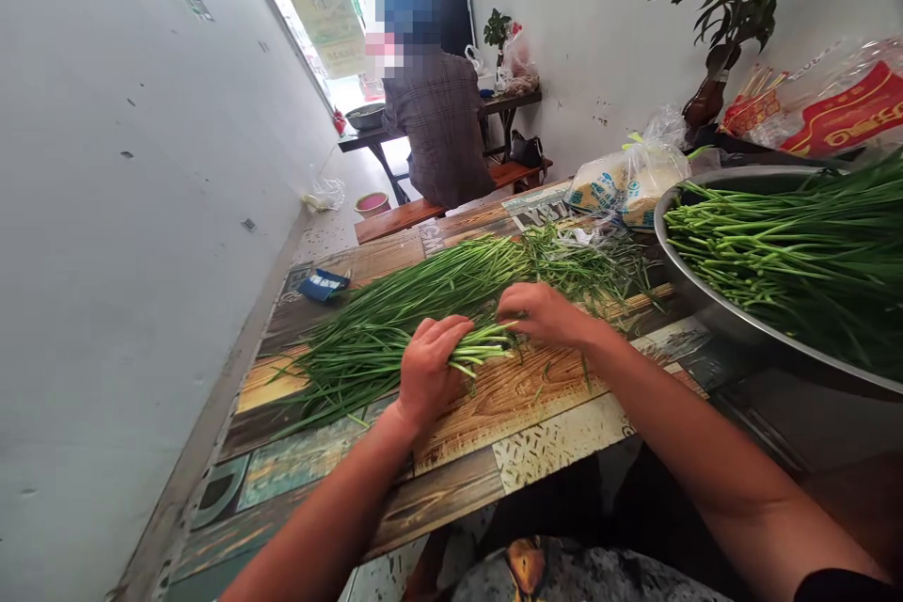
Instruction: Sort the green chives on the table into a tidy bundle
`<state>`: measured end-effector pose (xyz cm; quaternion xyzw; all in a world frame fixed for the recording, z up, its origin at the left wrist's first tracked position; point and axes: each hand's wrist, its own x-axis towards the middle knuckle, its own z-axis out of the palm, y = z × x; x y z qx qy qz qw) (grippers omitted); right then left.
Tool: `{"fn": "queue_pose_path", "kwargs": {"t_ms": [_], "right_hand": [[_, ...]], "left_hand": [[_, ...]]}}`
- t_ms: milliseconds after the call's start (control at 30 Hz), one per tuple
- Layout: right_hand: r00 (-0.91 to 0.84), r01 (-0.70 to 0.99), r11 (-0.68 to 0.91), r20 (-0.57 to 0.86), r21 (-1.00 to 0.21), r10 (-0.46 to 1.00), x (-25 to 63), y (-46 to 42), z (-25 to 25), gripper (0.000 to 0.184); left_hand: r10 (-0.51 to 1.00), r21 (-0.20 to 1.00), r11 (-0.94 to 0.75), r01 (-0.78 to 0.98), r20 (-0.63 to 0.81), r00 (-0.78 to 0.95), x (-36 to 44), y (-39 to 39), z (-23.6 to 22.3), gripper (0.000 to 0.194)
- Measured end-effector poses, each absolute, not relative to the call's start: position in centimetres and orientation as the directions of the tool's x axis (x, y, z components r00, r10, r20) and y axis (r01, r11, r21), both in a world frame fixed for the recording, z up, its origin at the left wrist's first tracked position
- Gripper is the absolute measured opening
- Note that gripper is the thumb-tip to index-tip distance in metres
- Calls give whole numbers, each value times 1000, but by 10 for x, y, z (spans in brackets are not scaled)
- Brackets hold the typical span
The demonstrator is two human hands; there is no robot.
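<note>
My left hand (432,367) is wrapped round a bunch of garlic chives (483,345), their pale cut ends sticking out to the right and the long leaves trailing left over the table. Close to those ends is my right hand (540,312), its fingers pinched together; whatever they hold is too small to make out. Behind both hands lies a long pile of loose chives (437,273). Scattered trimmings (599,268) spread on the table to the right of the pile.
A large metal basin (734,301) full of chives stands at the right. Behind it are wrapped packages (635,183) and a potted plant (720,47). A blue packet (323,284) lies at the table's left. Beyond, a person (441,122) sits on a bench (399,221), facing away.
</note>
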<state>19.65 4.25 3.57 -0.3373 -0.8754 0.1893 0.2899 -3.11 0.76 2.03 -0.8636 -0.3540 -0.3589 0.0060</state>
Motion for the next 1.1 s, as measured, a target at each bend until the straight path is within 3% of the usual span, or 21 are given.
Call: {"fn": "queue_pose_path", "kwargs": {"t_ms": [100, 267, 533, 600, 667, 733, 800, 867, 933, 1100], "right_hand": [[-551, 413, 670, 417, -617, 723, 189, 37, 39, 13], [-372, 381, 479, 343, -791, 862, 192, 37, 43, 16], [-5, 686, 233, 316, -689, 949, 203, 48, 35, 30], [-2, 725, 206, 297, -658, 955, 202, 47, 35, 35], [-63, 709, 246, 288, -661, 956, 199, 45, 36, 28], [-139, 639, 308, 288, -705, 947, 198, 44, 36, 14], [-184, 568, 355, 306, -742, 934, 196, 43, 38, 22], [-198, 517, 371, 314, -771, 928, 195, 41, 39, 18], [-214, 464, 347, 277, -815, 937, 193, 40, 41, 15], [-217, 334, 222, 155, -916, 964, 186, 38, 39, 30]], "left_hand": [[632, 276, -747, 605, 577, 518, -29, 8, 18, 25], [637, 291, -736, 611, 603, 480, -29, 9, 16, 26], [636, 306, -727, 614, 635, 437, -27, 8, 16, 23], [640, 315, -725, 613, 639, 428, -27, 8, 16, 23], [636, 315, -726, 611, 646, 423, -27, 8, 16, 23], [628, 308, -732, 608, 653, 424, -27, 8, 16, 25], [616, 304, -740, 600, 664, 424, -27, 8, 16, 26], [609, 305, -745, 593, 674, 418, -27, 8, 16, 26], [607, 308, -746, 591, 678, 413, -27, 8, 16, 26], [602, 304, -752, 585, 679, 421, -25, 7, 15, 27]]}}
